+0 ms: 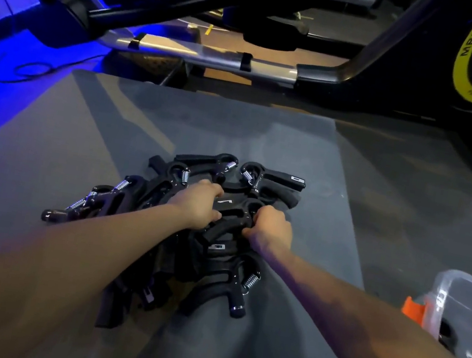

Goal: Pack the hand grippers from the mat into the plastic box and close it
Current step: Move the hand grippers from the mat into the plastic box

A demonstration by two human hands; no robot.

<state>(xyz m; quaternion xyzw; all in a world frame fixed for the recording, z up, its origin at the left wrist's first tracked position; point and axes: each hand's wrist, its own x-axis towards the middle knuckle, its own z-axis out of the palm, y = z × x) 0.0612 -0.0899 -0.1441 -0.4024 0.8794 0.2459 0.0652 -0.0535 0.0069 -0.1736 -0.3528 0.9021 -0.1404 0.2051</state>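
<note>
Gripping hand grippers (pixel 231 218), left hand (pixel 198 205), right hand (pixel 271 231)

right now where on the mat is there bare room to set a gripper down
Bare mat lies beyond the pile of hand grippers, toward the exercise bike, and also left of the pile. A strip is free between the pile and the plastic box. The middle is crowded: left hand and right hand grip grippers there.

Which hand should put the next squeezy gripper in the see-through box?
Probably the right hand. The plastic box sits at the right edge of the view, on that arm's side. The left hand would have to cross over the pile of hand grippers.
</note>
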